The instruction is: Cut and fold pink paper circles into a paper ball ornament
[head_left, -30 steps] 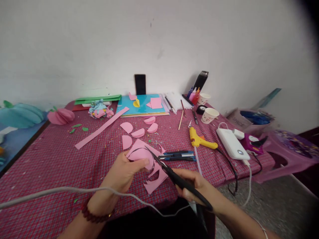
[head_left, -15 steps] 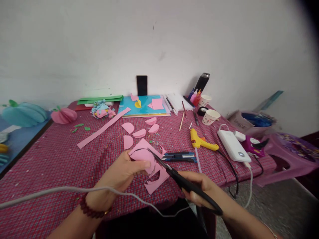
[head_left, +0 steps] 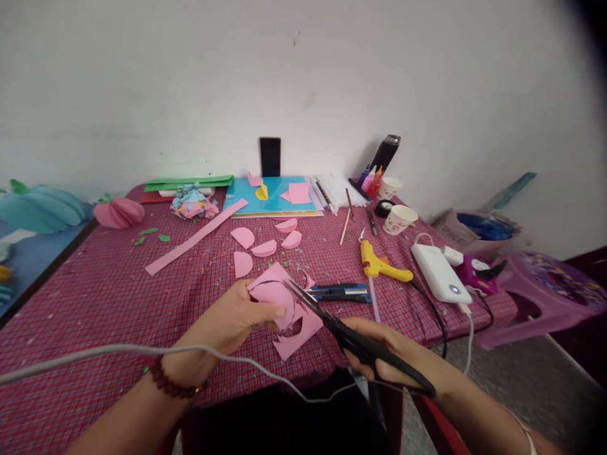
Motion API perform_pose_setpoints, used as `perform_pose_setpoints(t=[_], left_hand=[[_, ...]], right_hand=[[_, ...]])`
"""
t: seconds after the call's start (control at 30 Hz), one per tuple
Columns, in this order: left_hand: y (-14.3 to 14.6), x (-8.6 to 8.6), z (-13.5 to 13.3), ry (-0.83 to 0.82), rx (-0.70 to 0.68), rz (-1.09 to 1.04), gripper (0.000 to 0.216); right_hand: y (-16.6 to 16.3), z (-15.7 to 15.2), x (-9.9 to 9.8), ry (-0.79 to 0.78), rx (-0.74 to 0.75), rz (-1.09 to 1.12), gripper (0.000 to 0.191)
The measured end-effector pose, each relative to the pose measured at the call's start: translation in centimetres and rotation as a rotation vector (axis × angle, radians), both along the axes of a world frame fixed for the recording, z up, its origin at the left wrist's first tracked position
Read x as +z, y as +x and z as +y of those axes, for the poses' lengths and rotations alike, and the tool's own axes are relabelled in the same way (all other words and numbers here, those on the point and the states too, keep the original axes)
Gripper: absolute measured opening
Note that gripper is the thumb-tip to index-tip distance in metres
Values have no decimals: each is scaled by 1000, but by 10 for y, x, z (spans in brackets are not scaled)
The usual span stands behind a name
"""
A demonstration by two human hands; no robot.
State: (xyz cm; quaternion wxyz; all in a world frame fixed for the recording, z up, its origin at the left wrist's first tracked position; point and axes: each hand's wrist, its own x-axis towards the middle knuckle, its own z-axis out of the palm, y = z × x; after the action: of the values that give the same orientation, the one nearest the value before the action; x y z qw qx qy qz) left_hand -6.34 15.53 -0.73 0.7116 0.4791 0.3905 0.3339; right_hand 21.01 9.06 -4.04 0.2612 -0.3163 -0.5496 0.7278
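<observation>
My left hand (head_left: pixel 241 319) pinches a pink sheet of paper (head_left: pixel 272 294) that has a dark curved line drawn on it. A partly cut strip of the same pink paper (head_left: pixel 298 341) hangs at its lower right. My right hand (head_left: pixel 379 347) is closed around the black handles of a pair of scissors (head_left: pixel 353 338). The blades, slightly apart, lie across the pink paper near the drawn line. Beyond my left hand several folded pink half circles (head_left: pixel 243 237) lie on the checked tablecloth (head_left: pixel 114 303). Blue-and-black utility knives (head_left: pixel 341 292) lie just behind the blades.
A yellow glue gun (head_left: pixel 382 264), a white power bank (head_left: pixel 441 275) and paper cups (head_left: pixel 401 219) stand at the right. A long pink strip (head_left: pixel 196 237) and a pink paper pumpkin (head_left: pixel 118 212) lie left. A white cable (head_left: pixel 142 349) crosses in front of my left wrist.
The scissor blades have opened a little and shifted slightly on the pink paper. My left hand keeps its grip. The whole view has shifted a little.
</observation>
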Motion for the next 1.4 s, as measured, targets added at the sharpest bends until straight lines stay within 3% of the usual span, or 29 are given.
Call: perform_pose_setpoints(t=[0.57,0.93,1.4], left_hand=[[0,-7,-3,33,44,65,2],[15,-10,-15,-54,-109,66,8],[22,-14,-20,-68,-126,87,10]], right_hand=[[18,0,9,-58,63,-52,73],[1,7,-2,-54,79,50,67],[-5,6,-8,-68,42,-10,72]])
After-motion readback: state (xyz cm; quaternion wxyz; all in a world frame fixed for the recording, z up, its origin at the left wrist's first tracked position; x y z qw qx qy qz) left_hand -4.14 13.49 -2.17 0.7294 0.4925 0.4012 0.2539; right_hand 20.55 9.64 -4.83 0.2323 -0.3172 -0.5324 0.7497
